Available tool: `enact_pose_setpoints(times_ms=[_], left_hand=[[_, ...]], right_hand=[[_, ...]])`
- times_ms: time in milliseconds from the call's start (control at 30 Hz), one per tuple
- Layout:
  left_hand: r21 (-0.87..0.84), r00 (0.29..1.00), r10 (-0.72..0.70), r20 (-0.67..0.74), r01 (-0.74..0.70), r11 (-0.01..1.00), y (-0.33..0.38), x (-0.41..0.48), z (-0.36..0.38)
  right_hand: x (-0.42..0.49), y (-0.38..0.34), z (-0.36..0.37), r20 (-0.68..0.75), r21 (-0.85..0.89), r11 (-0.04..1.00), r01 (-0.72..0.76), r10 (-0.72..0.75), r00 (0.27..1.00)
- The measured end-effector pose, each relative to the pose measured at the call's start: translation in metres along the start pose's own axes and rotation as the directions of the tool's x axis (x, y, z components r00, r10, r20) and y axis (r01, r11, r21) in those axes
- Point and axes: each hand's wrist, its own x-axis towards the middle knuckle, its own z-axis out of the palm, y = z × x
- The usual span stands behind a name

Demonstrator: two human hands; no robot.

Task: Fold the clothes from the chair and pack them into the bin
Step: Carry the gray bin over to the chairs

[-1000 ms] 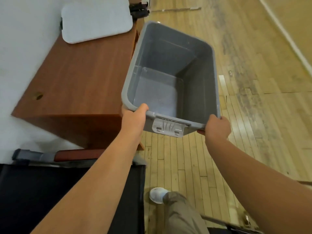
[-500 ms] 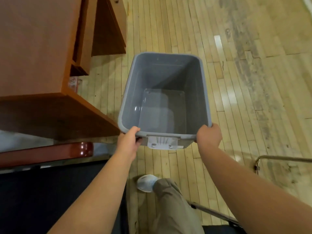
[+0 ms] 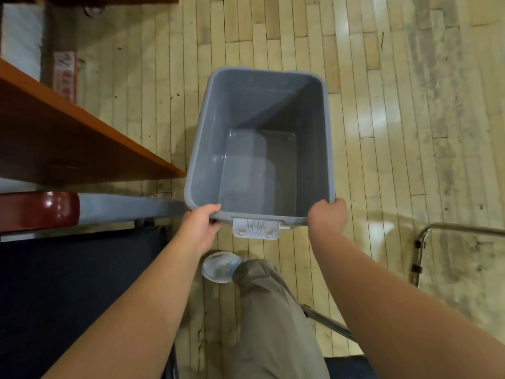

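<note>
I hold the grey bin (image 3: 209, 149) by its near short rim, over the wooden floor (image 3: 388, 110) straight ahead of me. My left grip (image 3: 200, 228) is curled round the rim at the near left corner, thumb on top and fingers tucked beneath. My right grip (image 3: 328, 217) is closed over the near right corner in the same way. Between the two, the bin's pale latch (image 3: 255, 228) sticks out toward me. The bin's opening faces up and its bare bottom shows. I cannot tell whether it rests on the boards or hangs just above them. The brown tabletop (image 3: 60, 132) lies to my left, its corner just beside the bin's left wall. Below my arms are my tan trouser leg (image 3: 270, 318) and white shoe (image 3: 218, 267), with a dark cloth surface (image 3: 68, 296) at lower left and a metal tube frame (image 3: 453, 228) at right.
</note>
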Motion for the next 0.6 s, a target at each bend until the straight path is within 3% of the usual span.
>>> enact_pose_setpoints(times_ms=[167, 267, 333, 400, 467, 533, 600], left_hand=[[0.11, 0.994, -0.048, -0.099, 0.058, 0.992, -0.034, 0.002, -0.021], [0.237, 0.979, -0.069, -0.191, 0.114, 0.965, -0.054, 0.003, -0.032], [0.303, 0.97, -0.064, -0.235, 0.136, 0.943, -0.06, 0.005, -0.04], [0.398, 0.957, -0.082, -0.279, 0.193, 0.897, -0.062, 0.003, -0.048], [0.475, 0.948, -0.154, -0.278, 0.275, 0.836, -0.063, -0.005, -0.053], [0.489, 0.942, -0.215, -0.257, 0.319, 0.812, -0.06, -0.018, -0.058], [0.519, 0.952, -0.198, -0.235, 0.295, 0.802, -0.056, -0.03, -0.067]], right_hand=[[0.001, 0.029, 0.001, 0.034, -0.114, 0.988, -0.105, 0.11, 0.993], [0.001, 0.037, -0.002, 0.072, -0.231, 0.972, -0.031, 0.049, 0.996], [-0.003, 0.028, -0.002, 0.215, -0.463, 0.885, -0.05, 0.167, 0.962], [-0.008, 0.024, -0.003, 0.241, -0.692, 0.717, 0.086, 0.116, 0.964], [-0.01, 0.014, -0.001, 0.292, -0.706, 0.692, 0.153, 0.086, 0.953], [-0.025, 0.004, 0.0, 0.28, -0.603, 0.789, 0.115, 0.075, 0.957], [-0.046, -0.005, 0.008, 0.305, -0.57, 0.806, 0.161, 0.026, 0.952]])
